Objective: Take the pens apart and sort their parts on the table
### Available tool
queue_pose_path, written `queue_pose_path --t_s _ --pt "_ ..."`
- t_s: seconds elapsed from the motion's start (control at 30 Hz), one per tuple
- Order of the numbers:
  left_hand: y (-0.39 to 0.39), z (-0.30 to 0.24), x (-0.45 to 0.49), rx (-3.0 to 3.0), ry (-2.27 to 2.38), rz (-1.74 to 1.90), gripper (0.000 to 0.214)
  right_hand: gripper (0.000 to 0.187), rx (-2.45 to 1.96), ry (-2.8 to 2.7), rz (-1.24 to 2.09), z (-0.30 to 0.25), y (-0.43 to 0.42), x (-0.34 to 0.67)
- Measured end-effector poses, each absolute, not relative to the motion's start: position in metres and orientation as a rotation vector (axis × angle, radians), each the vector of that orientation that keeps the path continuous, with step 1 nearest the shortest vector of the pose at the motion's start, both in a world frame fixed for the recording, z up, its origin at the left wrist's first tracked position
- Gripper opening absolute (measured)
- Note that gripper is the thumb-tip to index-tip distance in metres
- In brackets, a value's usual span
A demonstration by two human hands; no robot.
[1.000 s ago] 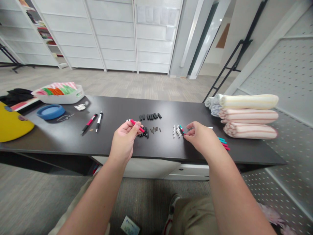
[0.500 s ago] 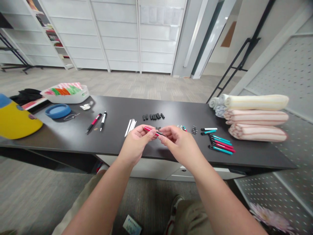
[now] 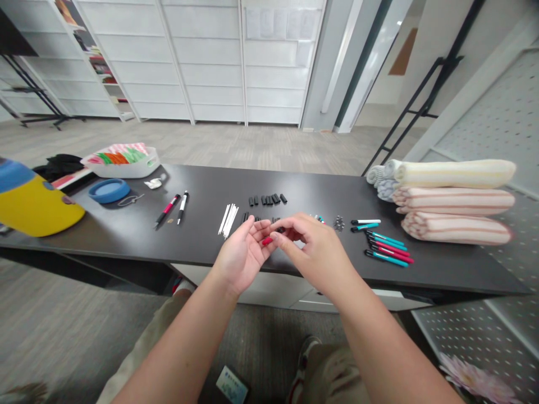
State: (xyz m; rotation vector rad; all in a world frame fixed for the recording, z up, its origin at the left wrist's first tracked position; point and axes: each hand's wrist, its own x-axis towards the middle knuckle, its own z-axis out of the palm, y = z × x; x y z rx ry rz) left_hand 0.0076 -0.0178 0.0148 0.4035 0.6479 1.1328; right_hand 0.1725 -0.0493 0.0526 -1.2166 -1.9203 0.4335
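Over the front of the dark tabletop, my right hand [image 3: 315,247] pinches a red pen barrel [image 3: 266,241] with a black part at its far end; the fingers hide much of it. My left hand [image 3: 241,257] is turned palm up beside it, fingers stretched and slightly curved, with the barrel's red end close over them. Just beyond my hands lie thin white sticks [image 3: 228,219] and several short black tubes [image 3: 269,200]. To the right are small metal pieces [image 3: 338,223] and a group of teal, red and white pen barrels [image 3: 389,247] with black ends.
Two pens, one red and black [image 3: 167,211] and one white and black [image 3: 182,207], lie left of the sticks. Farther left are a blue ring-shaped lid [image 3: 109,191], a white basket [image 3: 152,163] and a yellow-blue object [image 3: 40,202]. Rolled towels [image 3: 457,199] are stacked at right.
My left hand has let go of the red barrel and opened palm up. The barrel, now in my right hand, has tilted and shows only a short red end.
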Motion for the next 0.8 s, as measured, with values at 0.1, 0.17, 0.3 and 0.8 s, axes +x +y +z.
queue_pose_path --t_s 0.1,0.17,0.3,0.8 --pt "-0.0180 0.0139 0.0085 0.412 0.642 1.127 0.023 0.012 -1.233 -1.903 0.395 0.0535 -0.0474 0.1714" --pt "-0.0178 0.0139 0.0092 0.399 0.632 1.129 0.023 0.012 -1.238 -1.881 0.370 0.0546 -0.0466 0.1716" --pt "-0.0167 0.0138 0.0096 0.369 0.593 1.116 0.027 0.012 -1.263 -1.822 0.305 0.0582 -0.0471 0.1728" --pt "-0.0174 0.0141 0.0081 0.473 0.648 1.085 0.025 0.020 -1.336 -1.612 0.152 0.0616 -0.0532 0.1794"
